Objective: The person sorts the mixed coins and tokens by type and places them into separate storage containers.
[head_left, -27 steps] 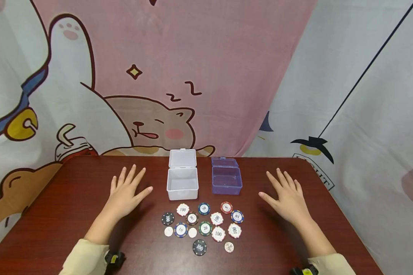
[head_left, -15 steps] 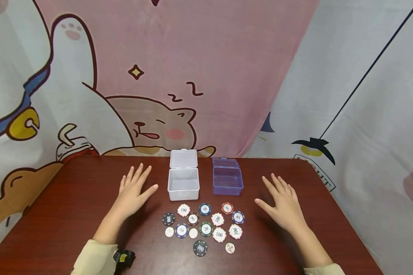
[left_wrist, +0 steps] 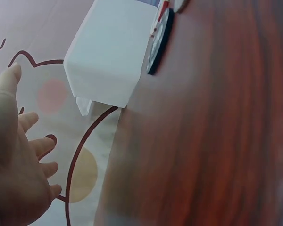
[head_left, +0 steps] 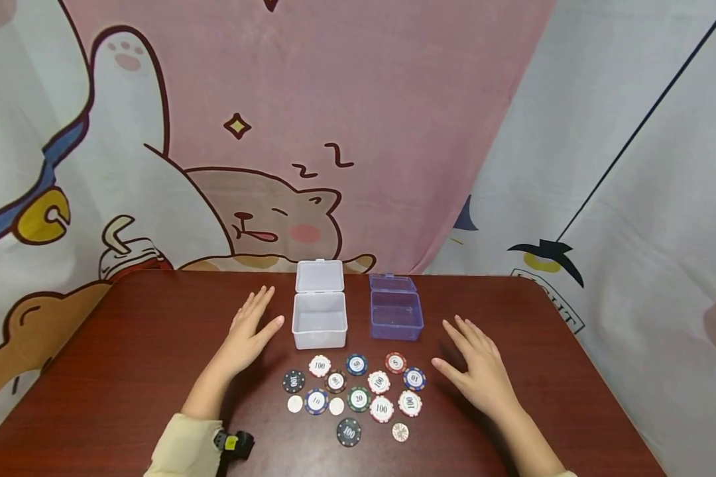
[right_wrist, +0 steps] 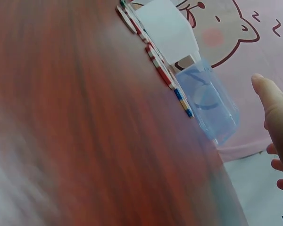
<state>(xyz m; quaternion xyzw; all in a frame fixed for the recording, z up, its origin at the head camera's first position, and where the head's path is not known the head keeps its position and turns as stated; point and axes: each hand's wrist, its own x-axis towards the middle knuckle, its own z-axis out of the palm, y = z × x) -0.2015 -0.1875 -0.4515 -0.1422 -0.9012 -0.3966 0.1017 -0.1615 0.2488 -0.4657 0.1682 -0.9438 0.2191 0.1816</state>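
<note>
My left hand point(head_left: 246, 341) is held over the table with its fingers straight and nothing in it, to the left of a white plastic box point(head_left: 319, 321). On the other side, my right hand point(head_left: 478, 371) is also held with extended fingers and holds nothing, just right of a blue translucent box point(head_left: 396, 323). Both boxes have their lids tipped back, and no contents show inside. In front of them lie several poker chips, among them a red chip point(head_left: 396, 362), a green chip point(head_left: 358, 399) and a black chip point(head_left: 349, 432). Both hands appear apart from the boxes and chips.
Small white discs point(head_left: 337, 406) and a shiny patterned disc point(head_left: 400, 432) lie among the chips. The brown wooden table point(head_left: 125, 371) ends at the back against a cartoon-printed cloth point(head_left: 406, 132). A black wrist device point(head_left: 235, 444) sits at the left cuff.
Both hands have moved inward, the left one rightward and the right one leftward, closer to the boxes and chips. The boxes and chips stay in their places on the table.
</note>
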